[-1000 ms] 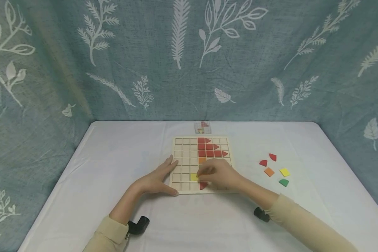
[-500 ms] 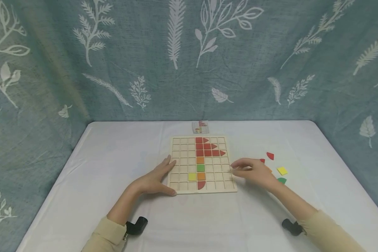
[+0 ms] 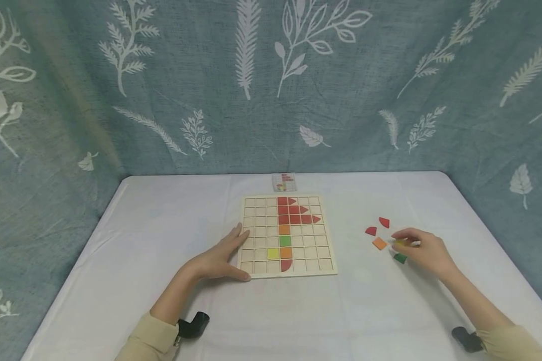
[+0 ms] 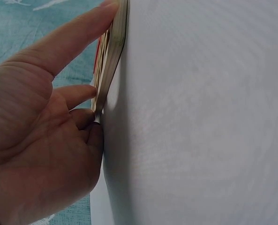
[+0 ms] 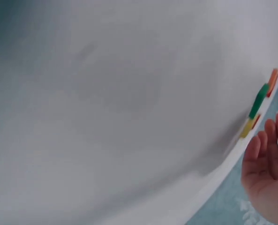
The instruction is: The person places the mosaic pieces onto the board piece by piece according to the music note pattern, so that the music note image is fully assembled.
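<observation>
In the left-centre of the head view, the left hand (image 3: 219, 256), fingers straight and spread, rests against the left edge of the pale wooden grid board (image 3: 258, 241), its coloured pieces (image 3: 285, 241) unchanged over the last half second. Right of centre, an orange square tile (image 3: 379, 243) lies on the white table (image 3: 293, 311), and beside it the right hand (image 3: 428, 251) has just come from the board's right edge to a yellow square tile (image 3: 401, 242), pinched or not I cannot tell; work seemingly shifts to the loose tiles.
</observation>
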Action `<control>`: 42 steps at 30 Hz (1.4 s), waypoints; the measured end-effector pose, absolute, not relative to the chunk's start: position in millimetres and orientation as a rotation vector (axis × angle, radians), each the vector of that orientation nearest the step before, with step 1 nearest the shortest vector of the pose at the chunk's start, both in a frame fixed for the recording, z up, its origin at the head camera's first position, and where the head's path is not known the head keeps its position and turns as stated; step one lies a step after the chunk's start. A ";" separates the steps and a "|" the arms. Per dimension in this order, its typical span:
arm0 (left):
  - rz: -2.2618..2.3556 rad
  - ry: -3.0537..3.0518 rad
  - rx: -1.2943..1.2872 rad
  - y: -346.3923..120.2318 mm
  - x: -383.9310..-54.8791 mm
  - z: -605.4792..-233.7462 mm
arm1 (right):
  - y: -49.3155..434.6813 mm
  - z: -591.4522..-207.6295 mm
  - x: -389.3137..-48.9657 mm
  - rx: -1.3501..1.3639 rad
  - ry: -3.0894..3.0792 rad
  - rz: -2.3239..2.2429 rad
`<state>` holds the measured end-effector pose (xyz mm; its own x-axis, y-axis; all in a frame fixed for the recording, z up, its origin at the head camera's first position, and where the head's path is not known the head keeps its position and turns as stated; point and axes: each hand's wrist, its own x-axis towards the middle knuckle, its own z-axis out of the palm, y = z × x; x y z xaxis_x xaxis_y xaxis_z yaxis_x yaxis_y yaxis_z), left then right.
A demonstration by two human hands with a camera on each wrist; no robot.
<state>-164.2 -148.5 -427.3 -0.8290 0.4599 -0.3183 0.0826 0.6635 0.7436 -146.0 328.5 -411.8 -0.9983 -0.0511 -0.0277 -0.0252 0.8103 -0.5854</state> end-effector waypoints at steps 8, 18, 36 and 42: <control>1.050 2.395 0.418 -149.3 -162.2 -425.6 | 342.5 -417.8 -143.9 0.005 2.989 -0.820; 1.028 2.393 0.430 -150.7 -163.3 -427.5 | 338.3 -419.2 -148.9 0.024 2.952 -0.858; 1.037 2.383 0.442 -151.1 -162.1 -426.0 | 250.4 -417.2 -160.4 0.004 2.641 -1.298; 1.040 2.383 0.447 -151.2 -161.3 -424.7 | 209.4 -421.3 -161.4 -0.119 2.584 -1.305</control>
